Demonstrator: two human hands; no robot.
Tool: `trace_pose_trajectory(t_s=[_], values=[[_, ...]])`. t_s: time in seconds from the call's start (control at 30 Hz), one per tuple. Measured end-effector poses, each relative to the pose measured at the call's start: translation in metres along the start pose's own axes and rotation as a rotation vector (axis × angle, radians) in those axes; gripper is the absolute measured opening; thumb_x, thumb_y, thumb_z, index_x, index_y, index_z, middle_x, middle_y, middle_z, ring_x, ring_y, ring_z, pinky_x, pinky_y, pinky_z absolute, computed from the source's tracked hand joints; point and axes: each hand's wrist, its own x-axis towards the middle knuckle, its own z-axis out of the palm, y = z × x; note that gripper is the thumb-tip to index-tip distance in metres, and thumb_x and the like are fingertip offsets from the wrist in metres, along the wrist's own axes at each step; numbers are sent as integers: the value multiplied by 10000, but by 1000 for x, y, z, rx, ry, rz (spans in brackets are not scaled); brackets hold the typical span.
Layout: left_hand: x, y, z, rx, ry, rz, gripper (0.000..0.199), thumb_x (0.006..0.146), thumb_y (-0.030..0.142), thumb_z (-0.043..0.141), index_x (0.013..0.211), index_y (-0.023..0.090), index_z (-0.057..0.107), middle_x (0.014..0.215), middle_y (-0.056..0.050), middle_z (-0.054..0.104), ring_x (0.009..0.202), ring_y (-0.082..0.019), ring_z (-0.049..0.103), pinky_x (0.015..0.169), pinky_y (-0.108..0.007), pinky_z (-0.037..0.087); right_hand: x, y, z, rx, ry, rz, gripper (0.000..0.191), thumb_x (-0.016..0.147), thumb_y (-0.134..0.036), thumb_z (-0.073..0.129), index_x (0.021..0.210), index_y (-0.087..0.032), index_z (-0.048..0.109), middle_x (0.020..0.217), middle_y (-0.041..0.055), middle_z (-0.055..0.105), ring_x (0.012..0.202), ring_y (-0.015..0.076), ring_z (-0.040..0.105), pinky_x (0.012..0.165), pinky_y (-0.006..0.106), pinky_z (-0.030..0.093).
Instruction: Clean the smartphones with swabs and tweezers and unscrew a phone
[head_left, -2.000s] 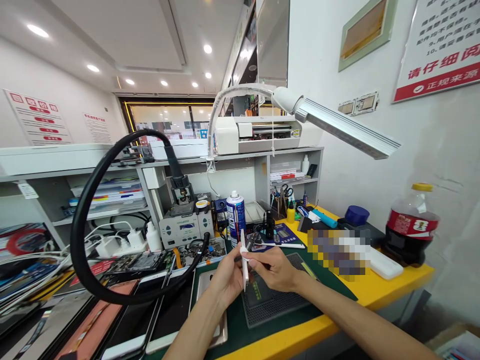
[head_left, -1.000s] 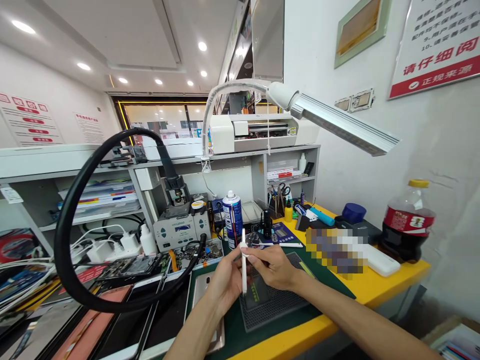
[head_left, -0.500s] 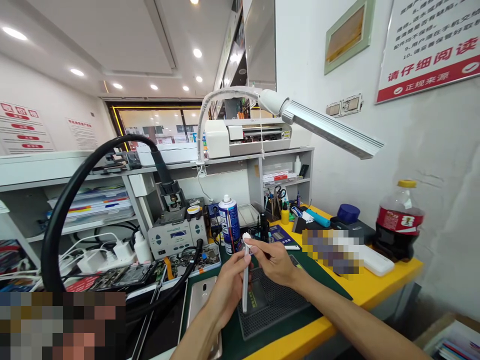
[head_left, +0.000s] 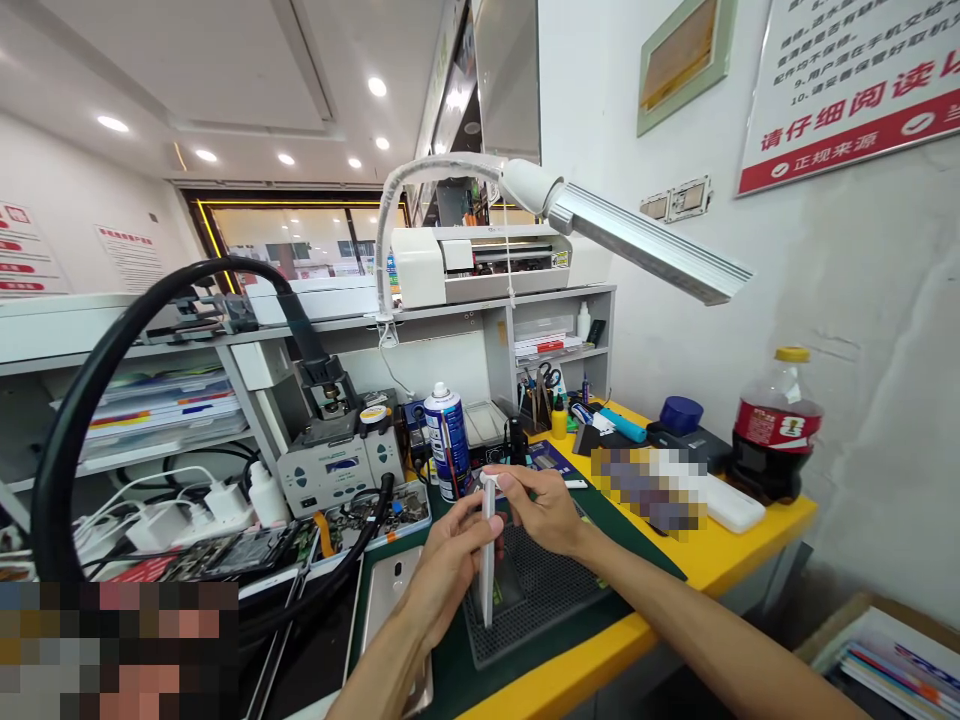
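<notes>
Yellow bench (head_left: 570, 672), white slab (head_left: 488, 580), long axis steep, left fingers (head_left: 481, 535) clamping it, right fingers (head_left: 529, 480) pinching white scrap (head_left: 490, 480)

**Finishes: mostly smooth, one rough**

Slab (head_left: 488, 575) in my left hand (head_left: 450, 555): smooth, pale edge, plastic or metal, can't tell. White bit (head_left: 490, 478) at my right hand (head_left: 544, 508): too small to read. Under my hands, pad (head_left: 555, 575): matt, rubbery, dimpled texture. Green mat (head_left: 641, 550): plain matt. Table (head_left: 570, 672): smooth yellow, slight sheen. Can (head_left: 447, 445): glossy printed metal. Gold shell (head_left: 394, 590): smooth, satin, metallic. Hose (head_left: 54, 450): black, rubbery, low sheen. Lamp (head_left: 652, 240): ribbed silvery metal, smooth white plastic joint (head_left: 529, 188). Bottle (head_left: 775, 425): clear, glossy, smooth-sided plastic.
</notes>
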Motion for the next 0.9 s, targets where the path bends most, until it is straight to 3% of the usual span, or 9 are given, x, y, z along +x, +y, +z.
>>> trace_pose_trajectory(t_s=[0.23, 0.37, 0.57, 0.9], values=[[-5, 6, 0, 135, -77, 58, 556, 774, 293, 773, 1291, 211, 583, 1150, -108, 656, 1098, -250, 596, 952, -359, 439, 0, -5, -4, 49, -42, 39, 340, 1000, -338, 470, 1158, -181, 727, 599, 27, 677, 629, 176, 686, 545, 236, 537], [-2, 1, -3, 182, -85, 122, 578, 744, 288, 777, 1288, 215, 595, 1187, -116, 656, 1148, -281, 575, 985, -387, 423, 1, -5, -4, 62, -54, 65, 332, 996, -341, 475, 1138, -192, 735, 678, 44, 719, 700, 190, 711, 564, 241, 557], [-5, 3, -4, 218, -139, 149, 587, 755, 282, 762, 1307, 227, 572, 1232, -118, 640, 1157, -286, 560, 1001, -404, 414, 3, -5, -5, 74, -54, 119, 324, 993, -351, 483, 1143, -205, 730, 1040, 79, 760, 814, 196, 732, 638, 263, 594], [-11, 10, 0, 258, -218, 163, 564, 799, 286, 746, 1328, 245, 554, 1272, -109, 614, 1156, -270, 547, 1028, -401, 400, 5, -8, -7, 94, -64, 194, 338, 985, -385, 496, 1134, -201, 737, 1119, 78, 742, 952, 222, 710, 789, 309, 575]])
